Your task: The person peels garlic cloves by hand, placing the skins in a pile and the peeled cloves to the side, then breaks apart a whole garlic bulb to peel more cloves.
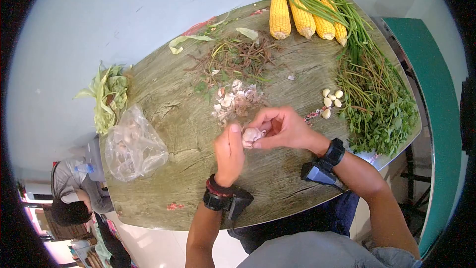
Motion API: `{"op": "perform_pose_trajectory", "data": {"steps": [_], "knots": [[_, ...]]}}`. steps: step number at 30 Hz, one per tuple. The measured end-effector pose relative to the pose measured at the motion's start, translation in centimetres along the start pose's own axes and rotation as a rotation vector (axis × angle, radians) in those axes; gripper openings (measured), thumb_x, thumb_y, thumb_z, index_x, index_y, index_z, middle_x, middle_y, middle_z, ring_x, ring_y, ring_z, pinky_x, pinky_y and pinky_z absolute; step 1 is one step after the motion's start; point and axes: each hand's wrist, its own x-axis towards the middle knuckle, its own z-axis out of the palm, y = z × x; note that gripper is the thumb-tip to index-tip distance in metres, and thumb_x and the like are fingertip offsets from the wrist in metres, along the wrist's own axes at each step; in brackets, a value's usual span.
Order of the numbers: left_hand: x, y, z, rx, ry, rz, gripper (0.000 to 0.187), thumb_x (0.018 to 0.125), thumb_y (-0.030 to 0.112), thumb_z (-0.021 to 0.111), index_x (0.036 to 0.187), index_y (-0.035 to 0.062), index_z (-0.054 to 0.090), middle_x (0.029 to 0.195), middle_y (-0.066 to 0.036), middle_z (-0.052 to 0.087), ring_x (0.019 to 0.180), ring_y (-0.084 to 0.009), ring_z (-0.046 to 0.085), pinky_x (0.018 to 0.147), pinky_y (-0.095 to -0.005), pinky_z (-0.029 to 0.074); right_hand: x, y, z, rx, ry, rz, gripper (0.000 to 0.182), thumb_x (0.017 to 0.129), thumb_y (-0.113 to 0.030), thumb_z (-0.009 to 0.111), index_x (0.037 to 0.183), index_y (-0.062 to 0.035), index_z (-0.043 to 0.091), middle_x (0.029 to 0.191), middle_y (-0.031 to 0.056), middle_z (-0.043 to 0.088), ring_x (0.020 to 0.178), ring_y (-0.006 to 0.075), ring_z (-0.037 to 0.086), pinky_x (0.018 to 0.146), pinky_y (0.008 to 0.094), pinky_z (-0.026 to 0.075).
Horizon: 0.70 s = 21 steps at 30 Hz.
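Note:
A whitish garlic bulb is held just above the table between my two hands. My right hand grips it from the right, pinching it between thumb and fingers. At the bulb's left side, my left hand is closed, its thumb on top and its fingertips partly hidden. Right behind the hands lies a pile of garlic skins. To the right, several peeled garlic cloves sit in a small group.
Yellow corn cobs and long green beans lie at the back right, above leafy greens. Trimmed stems are heaped at the back. A clear plastic bag and corn husks lie left. Another person is at lower left.

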Motion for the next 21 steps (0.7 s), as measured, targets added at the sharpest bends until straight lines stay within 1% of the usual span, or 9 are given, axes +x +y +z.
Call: {"op": "perform_pose_trajectory", "data": {"steps": [3,6,8,9,11,14,15,18,21], "knots": [[0.3,0.1,0.4,0.043,0.048,0.058,0.029,0.1,0.02,0.041,0.079,0.0013,0.048,0.061,-0.009,0.043,0.057,-0.0145,0.043,0.053,-0.0321,0.038,0.2,-0.3,-0.1,0.039,-0.003,0.018,0.031,0.079,-0.002,0.073,0.108,0.0002,0.062,0.104,0.0065,0.067,0.095,0.0123,0.063,0.085,0.0277,0.051],[0.4,-0.8,0.5,0.145,0.101,0.168,0.026,0.1,0.02,0.042,0.082,0.0019,0.048,0.062,-0.008,0.041,0.059,-0.0128,0.042,0.053,-0.0317,0.038,0.1,-0.6,-0.4,0.047,-0.012,0.044,0.032,0.08,-0.002,0.073,0.109,-0.0001,0.061,0.104,0.0069,0.067,0.096,0.0127,0.063,0.084,0.0277,0.051],[0.6,-0.5,0.0,0.173,0.092,0.078,0.023,0.099,0.017,0.043,0.083,0.0017,0.048,0.063,-0.008,0.042,0.059,-0.0137,0.043,0.054,-0.0315,0.039,-0.2,-0.9,-0.5,0.045,-0.049,0.025,0.032,0.08,-0.002,0.072,0.11,-0.0007,0.061,0.105,0.0068,0.067,0.095,0.0125,0.063,0.084,0.0277,0.052],[0.7,-0.5,-0.2,0.187,0.089,0.033,0.021,0.099,0.015,0.044,0.083,0.0017,0.048,0.063,-0.008,0.043,0.058,-0.0141,0.043,0.054,-0.0314,0.04,-0.2,-1.0,-0.6,0.093,-0.052,0.036,0.031,0.081,-0.002,0.071,0.11,-0.0011,0.061,0.105,0.0065,0.067,0.096,0.0125,0.063,0.084,0.0277,0.052],[0.9,-0.8,-0.2,0.187,0.102,0.082,0.015,0.097,0.013,0.047,0.087,0.0026,0.05,0.063,-0.008,0.045,0.058,-0.015,0.045,0.054,-0.031,0.041,-0.2,-1.1,-0.7,0.188,-0.061,0.057,0.029,0.082,-0.002,0.07,0.109,-0.002,0.061,0.105,0.0061,0.067,0.096,0.0124,0.063,0.084,0.0278,0.052],[1.3,0.1,0.4,0.277,0.14,0.15,0.008,0.092,0.012,0.054,0.095,0.0043,0.052,0.064,-0.008,0.047,0.057,-0.0152,0.048,0.055,-0.0297,0.042,0.0,-0.4,-0.8,0.162,-0.041,0.0,0.027,0.084,-0.003,0.068,0.109,-0.0026,0.06,0.104,0.0056,0.066,0.095,0.0125,0.063,0.081,0.0277,0.053],[1.3,0.4,0.7,0.323,0.155,0.171,0.01,0.091,0.012,0.056,0.098,0.005,0.053,0.064,-0.007,0.048,0.057,-0.0151,0.048,0.055,-0.0291,0.042,0.1,-0.5,-0.7,0.193,-0.009,0.016,0.028,0.082,-0.004,0.069,0.108,-0.0016,0.059,0.103,0.0062,0.066,0.093,0.0129,0.064,0.079,0.028,0.054],[0.9,-0.2,0.6,0.222,0.269,0.201,0.026,0.085,0.018,0.065,0.105,0.0065,0.053,0.064,-0.006,0.05,0.057,-0.0158,0.052,0.055,-0.0291,0.043,0.2,-0.9,-0.5,0.255,0.068,0.055,0.028,0.08,-0.005,0.072,0.104,0.0002,0.057,0.101,0.0073,0.066,0.09,0.0134,0.064,0.076,0.0281,0.055],[0.3,-0.7,-0.2,0.208,0.225,0.39,0.03,0.082,0.025,0.069,0.1,0.0059,0.053,0.064,-0.006,0.051,0.054,-0.0186,0.053,0.052,-0.031,0.044,0.1,-1.0,-0.5,0.211,0.089,0.049,0.026,0.082,-0.006,0.072,0.101,-0.0007,0.056,0.103,0.0069,0.064,0.091,0.0127,0.062,0.075,0.0271,0.054]]}}
